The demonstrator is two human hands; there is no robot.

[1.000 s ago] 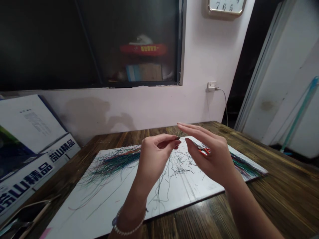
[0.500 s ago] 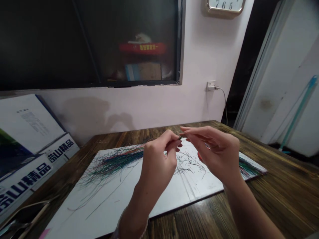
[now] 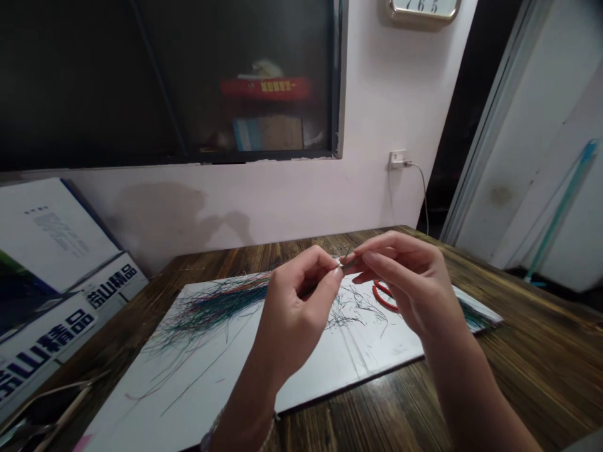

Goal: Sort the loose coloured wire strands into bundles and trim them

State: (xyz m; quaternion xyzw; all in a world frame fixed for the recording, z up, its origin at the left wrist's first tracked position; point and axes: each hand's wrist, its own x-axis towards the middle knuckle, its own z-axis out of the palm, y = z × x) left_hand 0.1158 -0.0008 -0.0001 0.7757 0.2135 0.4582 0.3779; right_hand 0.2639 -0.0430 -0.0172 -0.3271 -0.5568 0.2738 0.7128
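My left hand (image 3: 299,301) and my right hand (image 3: 409,279) are raised above a white board (image 3: 226,376), fingertips meeting. Both pinch a thin green strand (image 3: 347,262) stretched between them. A heap of fine green, blue and red strands (image 3: 211,307) lies on the board's far left, and loose single strands (image 3: 353,311) are scattered below my hands. Red-handled scissors (image 3: 384,296) rest on the board just under my right hand.
The board lies on a dark wooden table (image 3: 518,358). Printed cartons (image 3: 56,295) stand at the left, with thin tools (image 3: 56,408) by the near left corner. A wall socket with cable (image 3: 400,161) and a dark window (image 3: 188,75) are behind.
My right hand's fingers were spread a second ago; they have closed into a pinch against my left fingertips. Both hands shifted slightly, uncovering the red scissors on the board.
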